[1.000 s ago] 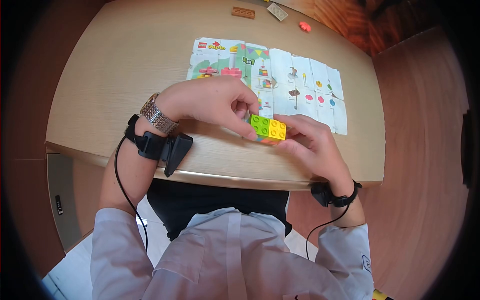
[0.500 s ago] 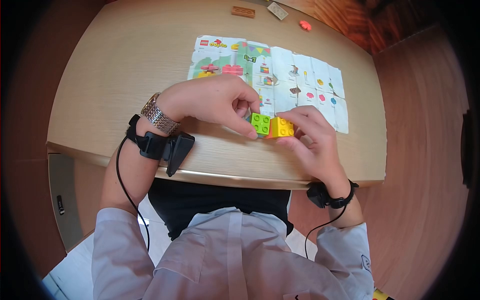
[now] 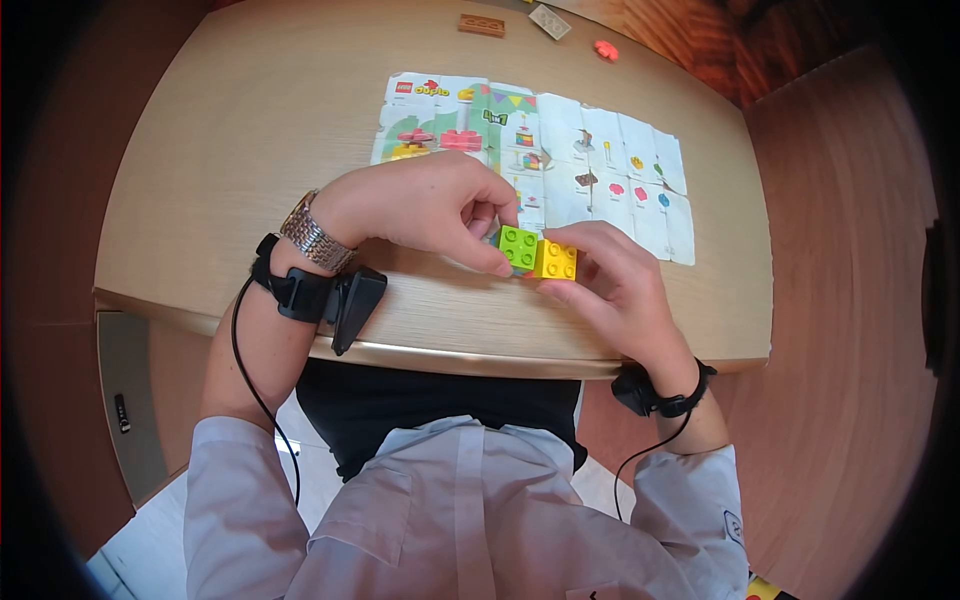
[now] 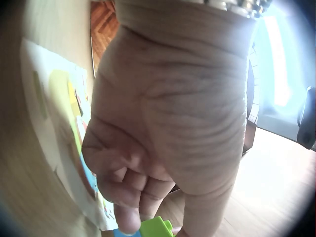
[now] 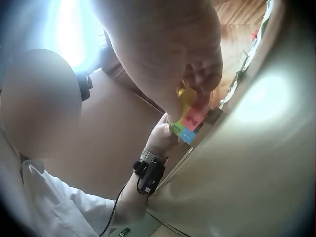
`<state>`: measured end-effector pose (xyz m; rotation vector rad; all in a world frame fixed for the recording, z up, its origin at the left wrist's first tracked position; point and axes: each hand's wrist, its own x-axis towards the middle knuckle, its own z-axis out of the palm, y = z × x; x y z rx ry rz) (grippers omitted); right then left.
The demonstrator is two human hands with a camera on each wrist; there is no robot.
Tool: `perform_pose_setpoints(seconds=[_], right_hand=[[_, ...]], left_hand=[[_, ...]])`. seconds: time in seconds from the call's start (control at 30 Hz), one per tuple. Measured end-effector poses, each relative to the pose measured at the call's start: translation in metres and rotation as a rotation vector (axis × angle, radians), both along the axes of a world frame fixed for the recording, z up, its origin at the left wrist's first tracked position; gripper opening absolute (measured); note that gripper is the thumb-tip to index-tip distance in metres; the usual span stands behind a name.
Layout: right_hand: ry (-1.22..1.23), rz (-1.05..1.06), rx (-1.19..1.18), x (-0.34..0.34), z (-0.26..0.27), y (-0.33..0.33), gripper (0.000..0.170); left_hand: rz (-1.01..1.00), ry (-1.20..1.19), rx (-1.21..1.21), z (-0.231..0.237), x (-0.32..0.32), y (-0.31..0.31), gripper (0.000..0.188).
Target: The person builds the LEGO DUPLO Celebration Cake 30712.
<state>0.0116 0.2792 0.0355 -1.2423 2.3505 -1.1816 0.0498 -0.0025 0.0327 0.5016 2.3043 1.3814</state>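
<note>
My left hand (image 3: 435,208) pinches a green toy brick (image 3: 518,247) between thumb and fingers. Under that brick is a blue brick marked 1 (image 5: 187,135), visible in the right wrist view. With thumb and fingertips, my right hand (image 3: 622,285) grips a yellow brick (image 3: 556,260) right beside the green one. In the head view the yellow brick sits slightly nearer the table's front edge than the green. A red brick marked 2 (image 5: 193,119) shows below the yellow one and alongside the blue.
Behind the hands, an unfolded instruction sheet (image 3: 650,225) lies on the wooden table (image 3: 240,130). Along the far edge are a brown brick (image 3: 482,25), a pale grey brick (image 3: 550,22) and a red piece (image 3: 606,51). The table's front edge (image 3: 450,358) runs close to the body.
The yellow brick was flush against the green, moved right and tilted with a gap, and is now back beside it. The left hand keeps its hold on the green brick.
</note>
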Motion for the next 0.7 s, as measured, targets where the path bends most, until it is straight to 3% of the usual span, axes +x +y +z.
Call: perform_pose_setpoints(seconds=[0.07,0.3,0.37,0.47,0.7], right_hand=[[0.209,0.036,0.028,-0.003,-0.001,-0.002,0.042],[0.060,-0.001,0.118,0.001,0.007,-0.009,0.043],[0.057,-0.040,0.062,0.006,0.009,-0.011,0.042],[0.052,-0.041,0.001,0.009,0.003,-0.008,0.041],[0.048,-0.094,-0.154,0.014,0.004,-0.013,0.040]], left_hand=[[-0.003,0.015,0.003,0.000,0.000,0.000,0.039],[-0.031,0.039,-0.026,-0.002,0.001,0.003,0.039],[-0.023,0.390,-0.093,-0.010,0.004,0.005,0.043],[-0.013,0.543,-0.154,-0.007,0.005,0.010,0.047],[0.045,0.505,-0.135,0.001,0.005,0.021,0.045]])
